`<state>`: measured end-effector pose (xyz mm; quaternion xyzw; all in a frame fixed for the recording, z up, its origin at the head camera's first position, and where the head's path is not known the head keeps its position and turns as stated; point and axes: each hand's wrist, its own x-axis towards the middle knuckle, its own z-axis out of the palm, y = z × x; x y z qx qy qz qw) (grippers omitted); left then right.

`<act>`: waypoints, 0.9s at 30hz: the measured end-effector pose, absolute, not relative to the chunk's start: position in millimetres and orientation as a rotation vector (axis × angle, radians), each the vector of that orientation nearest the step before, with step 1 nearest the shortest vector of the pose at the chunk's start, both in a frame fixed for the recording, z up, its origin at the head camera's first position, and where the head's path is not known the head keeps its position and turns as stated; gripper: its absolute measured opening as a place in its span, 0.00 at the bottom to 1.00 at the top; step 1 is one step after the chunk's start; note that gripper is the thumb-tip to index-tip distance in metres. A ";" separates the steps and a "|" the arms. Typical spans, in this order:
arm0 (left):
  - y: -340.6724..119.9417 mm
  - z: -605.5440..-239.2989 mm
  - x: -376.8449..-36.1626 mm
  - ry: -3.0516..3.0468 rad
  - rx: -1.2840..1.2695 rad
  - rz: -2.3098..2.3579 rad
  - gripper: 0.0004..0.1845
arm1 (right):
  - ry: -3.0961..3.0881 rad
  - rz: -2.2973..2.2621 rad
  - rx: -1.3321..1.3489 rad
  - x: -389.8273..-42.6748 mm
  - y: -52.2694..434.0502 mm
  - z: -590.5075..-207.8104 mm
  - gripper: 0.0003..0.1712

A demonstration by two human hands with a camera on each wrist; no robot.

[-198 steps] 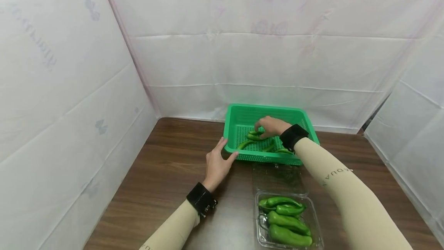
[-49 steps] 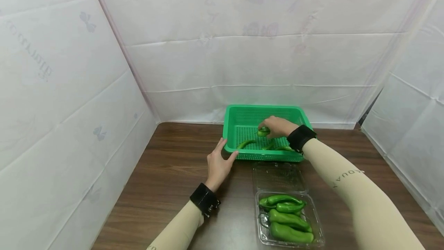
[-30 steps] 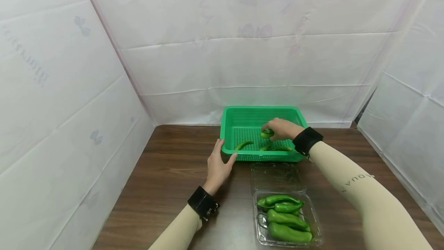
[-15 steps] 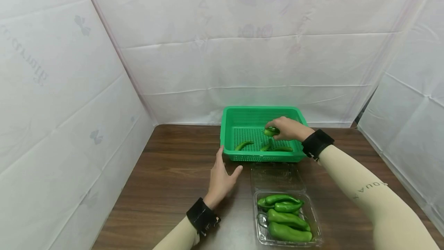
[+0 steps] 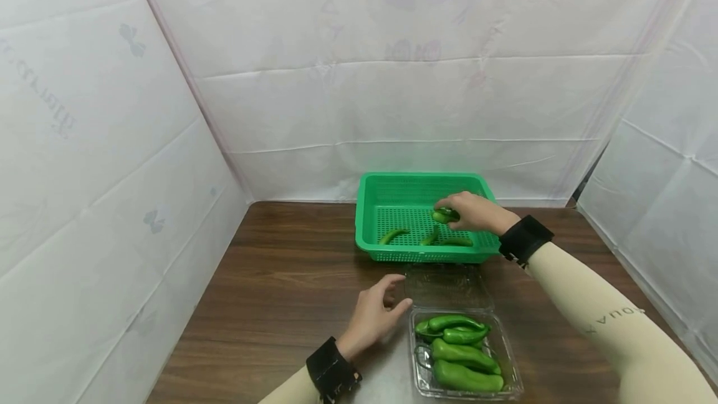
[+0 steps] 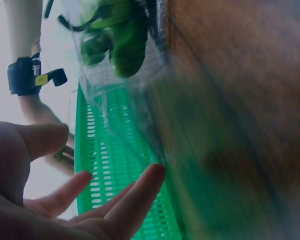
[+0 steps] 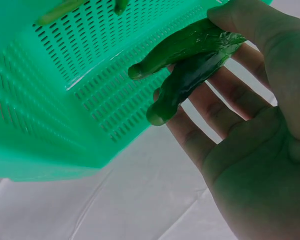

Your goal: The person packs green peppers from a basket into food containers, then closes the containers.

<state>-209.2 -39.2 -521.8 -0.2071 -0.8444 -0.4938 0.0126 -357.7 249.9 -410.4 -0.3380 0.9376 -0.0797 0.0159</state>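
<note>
My right hand hovers inside the green plastic basket. It pinches two green chili peppers between thumb and fingers, their tips pointing away from the palm in the right wrist view. Below them on the basket floor lie a curved chili pepper at left and two more near the front wall. My left hand is beside the clear lid of an opened clamshell container, thumb and fingers apart with nothing between them; whether it touches the lid I cannot tell. Several larger green peppers fill the container's base.
The brown wood-grain table carries the basket at the back and the clamshell in front of it. White plastic sheeting walls the back and both sides, close behind the basket.
My left hand has let go of the basket's front-left corner and come toward me and right, to the clamshell lid. The right hand, holding the chili peppers, has lifted slightly and shifted right.
</note>
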 end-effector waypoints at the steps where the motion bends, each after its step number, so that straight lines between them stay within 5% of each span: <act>1: -38.8 -522.7 -208.4 -2.647 -0.671 -1.528 0.23 | 2.915 -0.244 -1.051 -356.0 249.6 -409.6 0.28; 27: -24.3 -530.4 -209.9 -2.773 -0.710 -1.851 0.13 | 2.942 -0.186 -1.266 -295.0 236.5 -394.5 0.31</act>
